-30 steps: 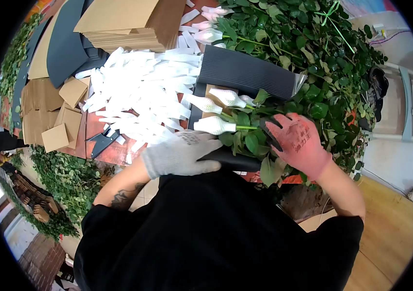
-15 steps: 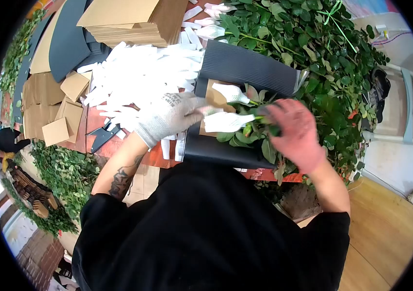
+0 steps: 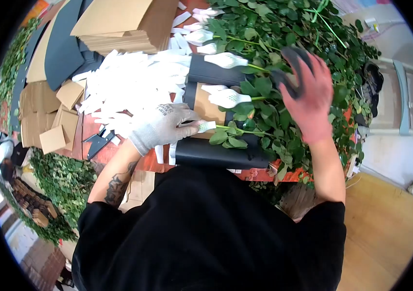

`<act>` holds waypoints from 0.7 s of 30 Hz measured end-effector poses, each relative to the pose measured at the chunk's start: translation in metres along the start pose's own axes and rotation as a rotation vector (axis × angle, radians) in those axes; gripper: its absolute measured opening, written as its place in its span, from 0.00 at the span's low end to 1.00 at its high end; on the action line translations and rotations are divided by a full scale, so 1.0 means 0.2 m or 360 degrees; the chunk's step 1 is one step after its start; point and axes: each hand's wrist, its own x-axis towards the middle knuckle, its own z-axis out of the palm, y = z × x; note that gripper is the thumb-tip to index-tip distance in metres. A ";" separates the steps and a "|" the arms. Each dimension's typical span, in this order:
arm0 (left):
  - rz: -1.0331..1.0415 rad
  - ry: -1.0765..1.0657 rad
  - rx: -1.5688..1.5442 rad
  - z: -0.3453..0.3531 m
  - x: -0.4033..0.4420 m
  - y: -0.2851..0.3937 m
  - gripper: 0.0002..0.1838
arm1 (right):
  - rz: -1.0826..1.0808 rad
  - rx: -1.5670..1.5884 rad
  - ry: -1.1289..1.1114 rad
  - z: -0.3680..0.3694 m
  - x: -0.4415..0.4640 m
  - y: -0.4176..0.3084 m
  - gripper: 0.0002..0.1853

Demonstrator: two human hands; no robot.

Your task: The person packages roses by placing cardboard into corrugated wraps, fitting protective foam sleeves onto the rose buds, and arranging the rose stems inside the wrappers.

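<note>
My left hand (image 3: 165, 125), in a pale grey glove, is closed round the tip of a netted flower (image 3: 207, 126) above the near edge of the black sheet (image 3: 221, 153). My right hand (image 3: 303, 77), in a red and black glove, has its thumb and fingers closed round the leafy stem of another netted flower (image 3: 226, 60) at the back of the sheet. Between them a white-netted flower (image 3: 229, 98) rests over brown cardboard (image 3: 206, 107), its leaves pointing right. White net sleeves (image 3: 133, 80) lie heaped to the left.
A stack of brown cardboard (image 3: 114, 24) stands at the back left. Small cardboard squares (image 3: 52, 139) and a black stapler-like tool (image 3: 99, 144) lie at the left. Leafy stems (image 3: 264, 22) pile up at the back right. A pale chair (image 3: 400, 104) stands at the far right.
My right hand has moved up and back, with a netted flower now over the dark ribbed sheet. My left hand has shifted slightly down, and a flower now lies at its fingertips.
</note>
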 end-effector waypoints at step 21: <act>0.0561 0.0529 0.0645 -0.04 0.03 0.22 0.13 | -0.0161 -0.0229 -0.0484 0.42 -0.54 -0.06 0.25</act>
